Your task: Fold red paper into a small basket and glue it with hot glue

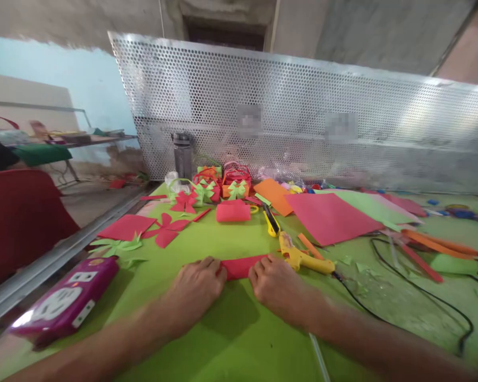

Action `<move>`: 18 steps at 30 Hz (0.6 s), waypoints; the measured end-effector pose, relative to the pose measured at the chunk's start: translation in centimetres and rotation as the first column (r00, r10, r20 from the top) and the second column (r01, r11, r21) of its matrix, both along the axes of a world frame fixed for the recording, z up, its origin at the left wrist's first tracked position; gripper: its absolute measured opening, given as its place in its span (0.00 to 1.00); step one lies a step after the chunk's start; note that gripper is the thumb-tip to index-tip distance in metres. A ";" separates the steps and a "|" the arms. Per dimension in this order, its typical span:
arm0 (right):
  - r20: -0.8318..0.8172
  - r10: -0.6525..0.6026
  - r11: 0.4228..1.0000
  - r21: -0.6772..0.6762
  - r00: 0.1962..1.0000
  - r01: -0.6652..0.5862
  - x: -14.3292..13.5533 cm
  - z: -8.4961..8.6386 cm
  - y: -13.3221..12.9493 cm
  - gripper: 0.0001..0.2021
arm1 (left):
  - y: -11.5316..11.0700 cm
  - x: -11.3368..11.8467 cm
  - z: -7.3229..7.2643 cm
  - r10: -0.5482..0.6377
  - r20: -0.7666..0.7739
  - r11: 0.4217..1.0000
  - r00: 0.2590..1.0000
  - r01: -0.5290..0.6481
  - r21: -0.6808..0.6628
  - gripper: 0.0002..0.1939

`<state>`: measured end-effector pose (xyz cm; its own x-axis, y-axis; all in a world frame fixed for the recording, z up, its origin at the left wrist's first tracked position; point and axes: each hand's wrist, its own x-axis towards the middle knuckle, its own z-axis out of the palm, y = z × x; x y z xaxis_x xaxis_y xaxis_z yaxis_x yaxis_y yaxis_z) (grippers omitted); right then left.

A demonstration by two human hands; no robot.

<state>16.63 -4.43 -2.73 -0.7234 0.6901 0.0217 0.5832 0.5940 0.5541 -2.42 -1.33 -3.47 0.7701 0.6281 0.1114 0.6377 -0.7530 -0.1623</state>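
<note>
A red strip of paper or felt lies between my two hands at the middle of the green table. My left hand has its fingers curled over the strip's left end. At the right end, my right hand grips it with bent fingers; both sets of fingertips are partly hidden. Just beyond my right hand rests a yellow glue gun, and past it a pair of yellow-handled scissors. A folded red piece sits farther back, straight ahead of the strip.
Red petal cut-outs and a purple box are on the left. Small decorated baskets and a bottle stand before a perforated metal panel. Coloured sheets and a black cord occupy the right.
</note>
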 end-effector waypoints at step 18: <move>0.019 0.041 0.998 0.036 0.999 -0.042 -0.2 -0.4 1.1 0.05 | 0.2 0.2 0.2 0.013 0.011 1.000 1.000 -0.013 0.016 0.13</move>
